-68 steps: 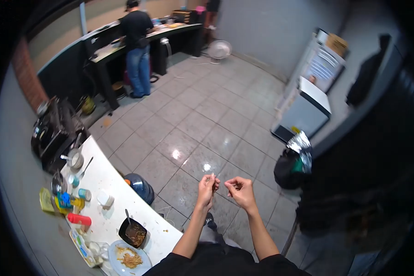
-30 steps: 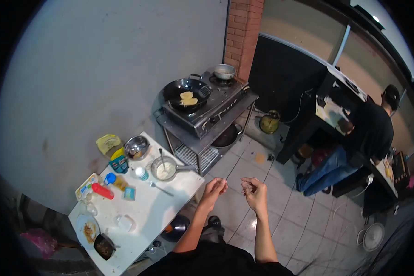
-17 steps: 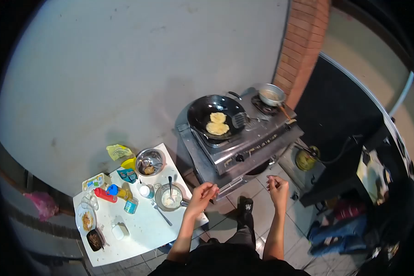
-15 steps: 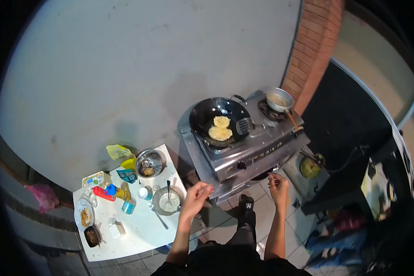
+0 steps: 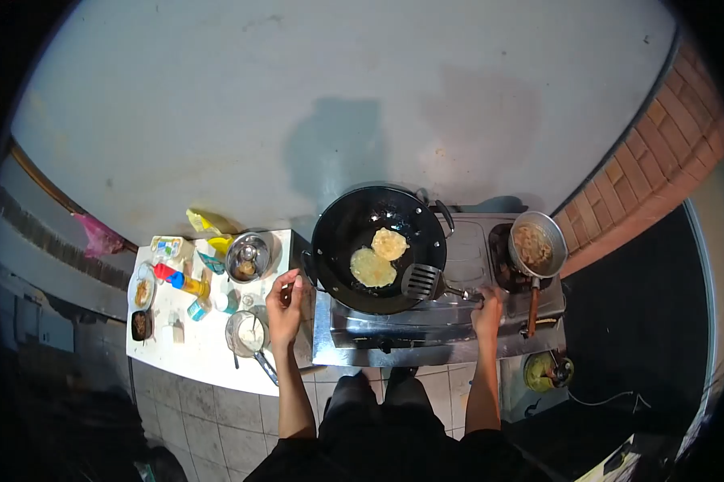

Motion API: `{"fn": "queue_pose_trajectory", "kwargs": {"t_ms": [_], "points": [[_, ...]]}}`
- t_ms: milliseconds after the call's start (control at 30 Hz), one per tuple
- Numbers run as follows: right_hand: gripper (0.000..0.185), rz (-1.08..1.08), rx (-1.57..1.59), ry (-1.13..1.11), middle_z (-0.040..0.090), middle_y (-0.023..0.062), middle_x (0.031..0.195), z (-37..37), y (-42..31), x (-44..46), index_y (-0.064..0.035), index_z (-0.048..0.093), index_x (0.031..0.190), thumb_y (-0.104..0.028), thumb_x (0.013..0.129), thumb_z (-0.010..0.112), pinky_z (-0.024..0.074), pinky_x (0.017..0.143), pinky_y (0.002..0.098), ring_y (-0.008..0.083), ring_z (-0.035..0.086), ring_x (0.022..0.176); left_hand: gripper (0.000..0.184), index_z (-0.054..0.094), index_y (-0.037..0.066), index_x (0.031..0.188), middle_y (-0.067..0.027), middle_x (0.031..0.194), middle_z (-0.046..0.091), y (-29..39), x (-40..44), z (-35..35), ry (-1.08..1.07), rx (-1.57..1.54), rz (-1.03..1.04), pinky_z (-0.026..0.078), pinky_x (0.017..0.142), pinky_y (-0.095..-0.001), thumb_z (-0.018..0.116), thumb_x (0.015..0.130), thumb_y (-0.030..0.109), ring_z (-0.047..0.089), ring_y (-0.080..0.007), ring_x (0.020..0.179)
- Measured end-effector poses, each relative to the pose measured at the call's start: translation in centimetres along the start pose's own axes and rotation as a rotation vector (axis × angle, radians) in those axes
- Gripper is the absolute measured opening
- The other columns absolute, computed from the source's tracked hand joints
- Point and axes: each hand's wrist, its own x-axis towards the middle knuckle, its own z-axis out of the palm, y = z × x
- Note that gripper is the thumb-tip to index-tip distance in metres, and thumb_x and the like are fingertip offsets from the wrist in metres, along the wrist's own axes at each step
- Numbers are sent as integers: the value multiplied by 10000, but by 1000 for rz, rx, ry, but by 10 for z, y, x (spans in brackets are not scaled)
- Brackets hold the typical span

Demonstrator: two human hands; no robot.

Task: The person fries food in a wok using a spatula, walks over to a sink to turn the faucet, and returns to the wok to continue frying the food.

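Note:
In the head view a black wok (image 5: 338, 281) sits on the stove with two pale yellow fritters (image 5: 373, 267) in it, their edges touching. A slotted spatula (image 5: 422, 283) rests across the wok's right rim, its blade inside. My right hand (image 5: 487, 312) is closed round the end of the spatula's handle. My left hand (image 5: 284, 312) is raised just left of the wok, close to its side handle (image 5: 308, 267); the fingers are loosely curled, apart from the thumb, and hold nothing.
Right of the wok, a saucepan (image 5: 536, 247) with food and a wooden handle stands on the other burner. On the white table (image 5: 217, 369) are a pot of white batter (image 5: 250, 331), a steel bowl (image 5: 248, 257), bottles (image 5: 189, 284) and a plate (image 5: 142, 289).
My view has swung toward the stove, and I stand closer to it. My right hand has come up to the spatula and taken its handle. My left hand has moved near the wok's left side.

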Motion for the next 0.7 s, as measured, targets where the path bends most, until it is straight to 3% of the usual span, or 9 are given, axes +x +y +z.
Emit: {"fn": "queue_pose_trajectory", "kwargs": {"t_ms": [67, 100, 300, 400, 533, 700], "points": [[440, 7, 16, -157, 593, 197, 1034, -4, 6, 1, -16, 627, 1041, 125, 640, 514, 479, 837, 419, 407, 571, 935, 314, 607, -1, 1165, -28, 958, 630, -3, 2, 1, 8, 40, -47, 447, 709, -219, 628, 940, 218, 555, -77, 820], [366, 58, 27, -193, 605, 191, 1043, -5, 7, -1, 2, 634, 993, 92, 648, 555, 456, 890, 436, 420, 560, 978, 330, 606, -1, 1173, -28, 963, 631, -5, 4, 2, 27, 77, -47, 447, 703, -221, 628, 940, 232, 556, -81, 815], [328, 19, -34, -268, 602, 155, 1044, -18, -4, -1, -23, 657, 968, 52, 649, 659, 400, 958, 457, 394, 527, 1030, 303, 621, -14, 1130, -60, 930, 640, -5, 18, 5, 62, 217, -44, 464, 682, -266, 619, 940, 222, 576, -124, 783], [340, 14, -53, -202, 596, 130, 1049, -30, -13, -2, -29, 657, 987, 34, 655, 693, 383, 959, 489, 374, 503, 1063, 274, 633, -19, 1099, -66, 904, 641, -15, 24, 6, 103, 247, -41, 470, 691, -277, 619, 936, 201, 579, -128, 771], [304, -89, -130, -76, 586, 116, 1008, -48, -22, -10, -36, 652, 990, 19, 691, 670, 377, 932, 513, 362, 500, 1033, 252, 644, -31, 1059, -60, 882, 647, -29, 32, 8, 44, 215, 1, 482, 701, -280, 650, 911, 173, 586, -126, 766], [271, -96, -93, -100, 581, 145, 928, -83, -60, -4, -9, 625, 1015, 39, 749, 606, 419, 815, 456, 349, 548, 938, 262, 648, -28, 1045, -54, 849, 635, -33, 42, 14, 65, 210, 54, 493, 659, -268, 690, 877, 168, 586, -115, 702]]}}
